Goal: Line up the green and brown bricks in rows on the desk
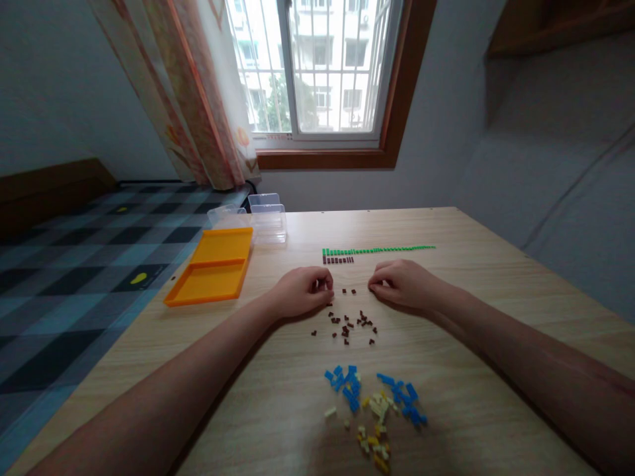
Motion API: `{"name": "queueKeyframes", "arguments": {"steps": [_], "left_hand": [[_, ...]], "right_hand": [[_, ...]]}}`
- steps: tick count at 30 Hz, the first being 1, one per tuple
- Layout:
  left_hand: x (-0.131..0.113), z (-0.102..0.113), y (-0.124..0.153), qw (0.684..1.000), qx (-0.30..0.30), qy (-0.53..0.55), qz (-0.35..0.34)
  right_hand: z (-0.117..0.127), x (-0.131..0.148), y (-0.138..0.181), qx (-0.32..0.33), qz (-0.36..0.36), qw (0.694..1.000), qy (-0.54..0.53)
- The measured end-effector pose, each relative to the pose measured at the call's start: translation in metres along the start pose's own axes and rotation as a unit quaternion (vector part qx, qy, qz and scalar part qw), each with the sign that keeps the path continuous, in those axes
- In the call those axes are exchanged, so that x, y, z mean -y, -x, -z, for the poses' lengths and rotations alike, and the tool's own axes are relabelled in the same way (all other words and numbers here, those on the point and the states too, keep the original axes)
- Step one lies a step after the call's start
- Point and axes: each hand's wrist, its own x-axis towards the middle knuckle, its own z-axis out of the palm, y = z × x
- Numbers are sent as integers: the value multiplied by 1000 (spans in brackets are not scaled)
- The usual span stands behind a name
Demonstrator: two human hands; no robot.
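My left hand [303, 289] rests on the table with its fingers curled and thumb and fingertips together, left of two small brown bricks [348, 291]. To their right, my right hand [401, 284] has its fingertips pinched low at the tabletop. Whatever either hand may hold is too small or hidden to make out. Between and nearer than the hands lies a loose scatter of brown bricks [346, 330]. Beyond them runs a long row of green bricks [367, 251], with a shorter row of brown bricks [338, 260] just in front of its left end.
Blue bricks [351, 390] and yellow and cream bricks [380, 406] lie in loose piles at the near side of the wooden table [258, 410]. An open orange case [206, 283] sits at left, with clear plastic boxes [268, 221] behind it. A checked bed [64, 264] adjoins the left.
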Motion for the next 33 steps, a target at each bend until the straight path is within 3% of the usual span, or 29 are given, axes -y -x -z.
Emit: {"name": "queueKeyframes", "arguments": {"steps": [7, 17, 26, 33], "left_hand": [[-1, -1, 1, 1000, -24, -14, 6], [2, -3, -1, 999, -20, -27, 13], [-2, -3, 0, 999, -35, -33, 25], [-1, -4, 0, 999, -35, -27, 30]], "right_hand": [[-8, -4, 3, -63, -1, 998, -22], [-16, -6, 2, -55, -16, 997, -47], [-28, -31, -32, -114, -132, 985, -14], [-33, -35, -49, -127, -127, 984, 2]]}}
